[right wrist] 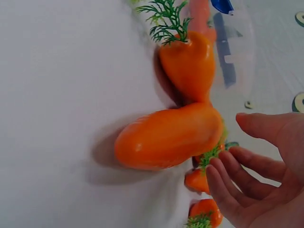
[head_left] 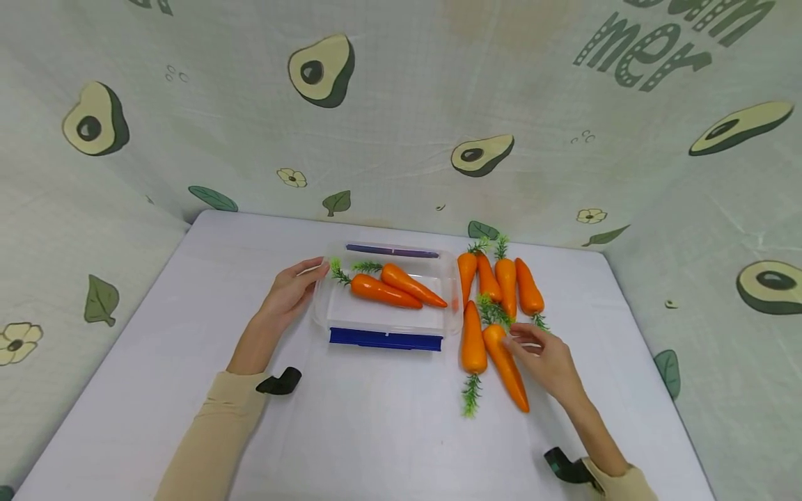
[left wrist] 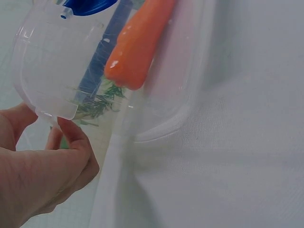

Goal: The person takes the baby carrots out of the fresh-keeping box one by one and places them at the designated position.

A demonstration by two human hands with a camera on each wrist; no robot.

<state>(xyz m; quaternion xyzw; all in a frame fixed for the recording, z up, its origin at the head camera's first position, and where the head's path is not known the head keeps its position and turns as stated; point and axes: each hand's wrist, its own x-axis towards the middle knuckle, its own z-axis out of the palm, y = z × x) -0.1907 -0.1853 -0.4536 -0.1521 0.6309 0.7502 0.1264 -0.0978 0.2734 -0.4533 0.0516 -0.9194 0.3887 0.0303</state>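
Observation:
My left hand (head_left: 292,291) pinches the left rim of a clear plastic container (head_left: 322,299) with blue side clips. In the left wrist view, the thumb and fingers of the left hand (left wrist: 61,156) meet at the container's edge. Two orange carrots with green tops, one of them a front carrot (head_left: 382,292), lie inside it. My right hand (head_left: 548,362) hovers with parted fingers beside the upper end of a loose carrot (head_left: 506,369). The right wrist view shows a gap between thumb and fingers of the right hand (right wrist: 256,171), with that carrot (right wrist: 166,137) just beyond the fingertips.
Left of that loose carrot lies another carrot (head_left: 473,341), its green top toward me. Several more carrots, including a far right one (head_left: 529,287), cluster right of the container. The white table (head_left: 376,431) ends at a fabric backdrop (head_left: 401,125) printed with avocados.

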